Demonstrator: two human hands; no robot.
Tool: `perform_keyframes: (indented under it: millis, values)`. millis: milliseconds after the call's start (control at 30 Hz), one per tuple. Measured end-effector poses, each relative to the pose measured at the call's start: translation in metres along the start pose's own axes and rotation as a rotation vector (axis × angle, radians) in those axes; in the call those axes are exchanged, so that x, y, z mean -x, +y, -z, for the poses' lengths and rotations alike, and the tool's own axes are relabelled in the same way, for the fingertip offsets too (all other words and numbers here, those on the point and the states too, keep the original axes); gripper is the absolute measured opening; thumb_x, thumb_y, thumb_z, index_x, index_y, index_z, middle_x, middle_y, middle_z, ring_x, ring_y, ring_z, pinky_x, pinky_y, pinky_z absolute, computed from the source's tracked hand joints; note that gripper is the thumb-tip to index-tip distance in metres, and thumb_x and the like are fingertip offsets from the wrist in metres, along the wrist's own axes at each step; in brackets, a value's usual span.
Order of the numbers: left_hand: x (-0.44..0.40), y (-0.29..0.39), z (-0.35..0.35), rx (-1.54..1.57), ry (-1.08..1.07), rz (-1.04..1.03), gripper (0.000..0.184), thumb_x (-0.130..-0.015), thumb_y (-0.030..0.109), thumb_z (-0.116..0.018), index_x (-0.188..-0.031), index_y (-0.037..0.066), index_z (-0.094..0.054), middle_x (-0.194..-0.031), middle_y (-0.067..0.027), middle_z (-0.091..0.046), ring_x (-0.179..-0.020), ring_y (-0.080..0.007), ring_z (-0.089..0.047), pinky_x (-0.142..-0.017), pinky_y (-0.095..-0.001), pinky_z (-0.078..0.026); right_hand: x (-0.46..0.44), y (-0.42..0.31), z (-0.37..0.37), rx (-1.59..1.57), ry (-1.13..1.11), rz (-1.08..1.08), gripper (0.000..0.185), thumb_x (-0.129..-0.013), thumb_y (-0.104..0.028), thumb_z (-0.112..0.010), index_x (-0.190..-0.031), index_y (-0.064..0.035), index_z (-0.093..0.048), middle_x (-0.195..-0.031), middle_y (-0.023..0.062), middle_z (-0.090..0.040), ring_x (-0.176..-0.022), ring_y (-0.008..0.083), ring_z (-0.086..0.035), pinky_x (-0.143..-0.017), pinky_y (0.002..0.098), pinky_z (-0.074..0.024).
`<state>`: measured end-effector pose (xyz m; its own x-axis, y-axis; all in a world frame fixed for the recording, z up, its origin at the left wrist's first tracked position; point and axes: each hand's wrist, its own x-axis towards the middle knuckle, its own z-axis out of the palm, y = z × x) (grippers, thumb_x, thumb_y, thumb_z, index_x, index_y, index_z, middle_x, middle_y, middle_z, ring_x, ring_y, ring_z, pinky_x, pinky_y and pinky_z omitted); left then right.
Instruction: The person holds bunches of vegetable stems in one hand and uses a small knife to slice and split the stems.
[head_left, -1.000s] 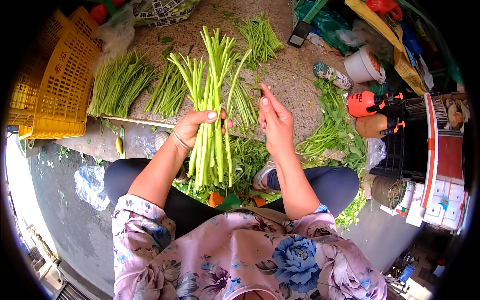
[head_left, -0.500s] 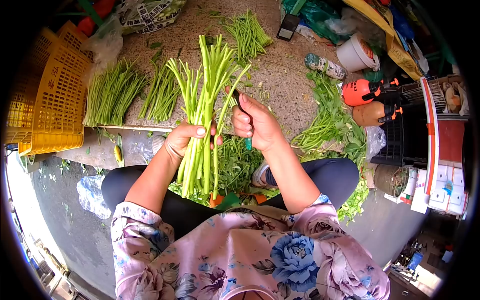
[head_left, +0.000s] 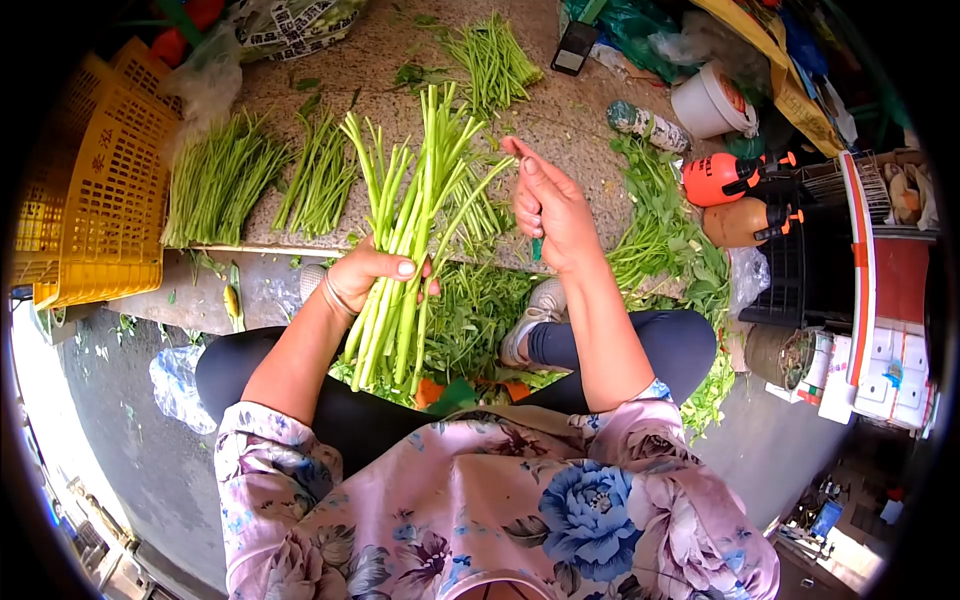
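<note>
A bundle of long green vegetable stems (head_left: 408, 235) is gripped around its lower half by my left hand (head_left: 372, 275), thumb across the front. The stems stand nearly upright and fan out at the top, one bending out to the right. Just right of the bundle, apart from it, my right hand (head_left: 557, 215) is closed with its back fingers curled. A small knife (head_left: 537, 248) shows only its green handle end below those fingers; the rest is hidden by the hand. Below and behind the bundle lies a heap of leafy greens (head_left: 480, 310) between my feet.
Trimmed stem bunches (head_left: 225, 180) lie on the speckled stone slab, with another stem bunch (head_left: 495, 65) farther back. A yellow crate (head_left: 110, 200) stands left. Leafy stalks (head_left: 675, 240), a red spray bottle (head_left: 715, 180) and a white bucket (head_left: 712, 103) are on the right.
My right hand has moved right and slightly up, away from the stems. The bundle in my left hand has tilted a little to the right at its top.
</note>
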<state>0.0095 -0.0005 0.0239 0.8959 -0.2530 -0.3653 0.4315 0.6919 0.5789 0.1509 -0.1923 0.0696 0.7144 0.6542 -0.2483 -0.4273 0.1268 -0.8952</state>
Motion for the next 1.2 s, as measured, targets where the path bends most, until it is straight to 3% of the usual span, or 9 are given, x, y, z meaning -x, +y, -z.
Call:
perform_keyframes:
  millis: [167,400,633,733,867,933,967,1067,1200]
  values:
    - [0.002,-0.003,0.010,0.055,0.034,-0.030,0.040,-0.063,0.007,-0.067,-0.099,0.003,-0.049,-0.076,-0.0099,-0.057,-0.074,-0.0288,-0.061,-0.055,-0.0324,-0.053,0.000,0.006,0.009,-0.041,0.154,0.067,0.037,-0.090,-0.026,-0.045,-0.124,-0.0099,-0.043,-0.056,-0.0052,-0.032,-0.044,0.0031,-0.029,-0.038,0.0172,-0.0241]
    - [0.006,-0.001,0.004,-0.001,0.063,0.010,0.041,-0.063,0.007,-0.068,-0.099,0.003,-0.049,-0.077,-0.0103,-0.058,-0.075,-0.0294,-0.061,-0.056,-0.0328,-0.053,-0.007,0.015,-0.011,-0.105,-0.115,-0.133,0.036,-0.090,-0.028,-0.046,-0.121,-0.0094,-0.047,-0.055,-0.0071,-0.031,-0.045,0.0029,-0.029,-0.038,0.0165,-0.0234]
    - [0.003,0.008,0.011,0.118,0.083,-0.077,0.034,-0.067,0.005,-0.067,-0.096,0.000,-0.051,-0.080,-0.0117,-0.058,-0.078,-0.0262,-0.061,-0.060,-0.0341,-0.053,-0.031,0.066,0.018,0.504,0.274,0.233,0.031,-0.087,-0.026,-0.053,-0.111,-0.0073,-0.058,-0.058,-0.0049,-0.046,-0.050,0.0018,-0.037,-0.046,0.0173,-0.0313]
    - [0.005,0.009,0.012,0.119,0.102,-0.100,0.035,-0.067,0.004,-0.066,-0.098,0.001,-0.049,-0.080,-0.0116,-0.057,-0.077,-0.0262,-0.061,-0.060,-0.0342,-0.053,-0.046,0.091,0.045,0.935,0.387,0.218,0.036,-0.085,-0.034,-0.053,-0.111,-0.0096,-0.057,-0.090,0.0105,-0.065,-0.068,0.0165,-0.060,-0.061,0.0290,-0.0457]
    - [0.007,0.010,0.011,0.108,0.214,-0.192,0.033,-0.067,0.009,-0.066,-0.095,0.000,-0.052,-0.079,-0.0111,-0.057,-0.074,-0.0240,-0.061,-0.058,-0.0318,-0.054,-0.074,0.117,0.081,0.914,0.458,0.136,0.038,-0.081,-0.039,-0.055,-0.108,-0.0117,-0.060,-0.084,0.0134,-0.064,-0.068,0.0205,-0.060,-0.061,0.0327,-0.0451]
    - [0.006,0.009,0.023,0.114,0.240,-0.195,0.039,-0.070,0.009,-0.063,-0.105,0.002,-0.048,-0.091,-0.0119,-0.056,-0.075,-0.0221,-0.060,-0.059,-0.0322,-0.055,-0.088,0.122,0.088,1.175,0.364,-0.271,0.040,-0.077,-0.042,-0.059,-0.099,-0.0089,-0.063,-0.077,0.0127,-0.063,-0.066,0.0226,-0.060,-0.059,0.0357,-0.0444]
    - [0.005,0.010,0.024,0.140,0.241,-0.209,0.043,-0.070,0.008,-0.062,-0.109,0.003,-0.046,-0.096,-0.0128,-0.055,-0.076,-0.0212,-0.060,-0.059,-0.0324,-0.055,-0.096,0.143,0.099,1.093,0.432,-0.180,0.034,-0.072,-0.039,-0.066,-0.080,-0.0054,-0.065,-0.064,0.0060,-0.061,-0.058,0.0133,-0.054,-0.056,0.0275,-0.0418]
    - [0.006,0.015,0.021,0.186,0.211,-0.236,0.056,-0.069,0.008,-0.062,-0.120,0.005,-0.038,-0.107,-0.0154,-0.053,-0.075,-0.0190,-0.058,-0.061,-0.0320,-0.054,-0.108,0.161,0.099,1.229,0.397,-0.410,0.028,-0.071,-0.034,-0.067,-0.080,-0.0071,-0.065,-0.064,0.0072,-0.061,-0.060,0.0193,-0.057,-0.059,0.0326,-0.0438]
    - [0.007,0.018,0.025,0.196,0.259,-0.248,0.047,-0.069,0.004,-0.064,-0.112,0.004,-0.045,-0.098,-0.0131,-0.058,-0.074,-0.0188,-0.060,-0.065,-0.0304,-0.053,-0.111,0.172,0.108,1.218,0.378,-0.379,0.024,-0.071,-0.029,-0.066,-0.077,-0.0058,-0.064,-0.065,0.0082,-0.061,-0.060,0.0194,-0.058,-0.059,0.0327,-0.0441]
